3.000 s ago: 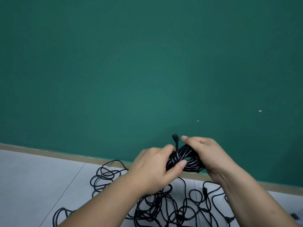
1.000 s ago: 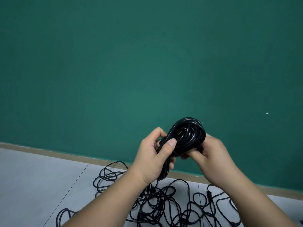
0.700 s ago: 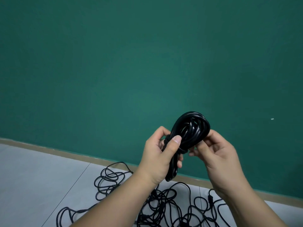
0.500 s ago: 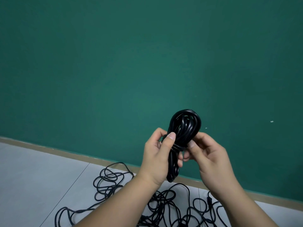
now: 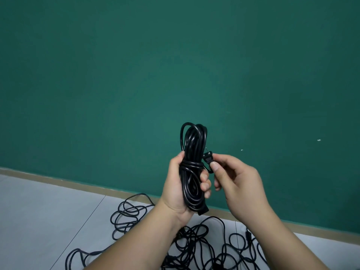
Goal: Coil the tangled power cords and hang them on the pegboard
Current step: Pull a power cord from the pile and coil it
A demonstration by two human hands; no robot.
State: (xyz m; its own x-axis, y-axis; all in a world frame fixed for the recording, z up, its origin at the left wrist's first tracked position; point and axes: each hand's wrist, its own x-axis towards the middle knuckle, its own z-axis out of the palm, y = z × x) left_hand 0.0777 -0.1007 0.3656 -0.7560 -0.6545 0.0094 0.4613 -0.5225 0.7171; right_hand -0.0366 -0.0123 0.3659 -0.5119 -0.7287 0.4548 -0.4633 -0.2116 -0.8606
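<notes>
A black power cord (image 5: pixel 192 145) is wound into a long upright coil with a few turns wrapped round its waist. My left hand (image 5: pixel 176 187) grips the lower half of the coil, fingers curled round it. Just right of the coil, my right hand (image 5: pixel 238 181) pinches the cord's two-pin plug (image 5: pixel 208 157) between thumb and forefinger. On the floor below lies a tangle of black cords (image 5: pixel 194 242). No pegboard is in view.
A plain green wall (image 5: pixel 175 65) fills most of the view, with a tan baseboard (image 5: pixel 58 182) along its foot. Grey floor tiles (image 5: pixel 39 221) stretch to the left of the tangle.
The coil has turned upright and lengthwise in my left hand. My right hand has come off the bundle and now pinches the plug end beside it.
</notes>
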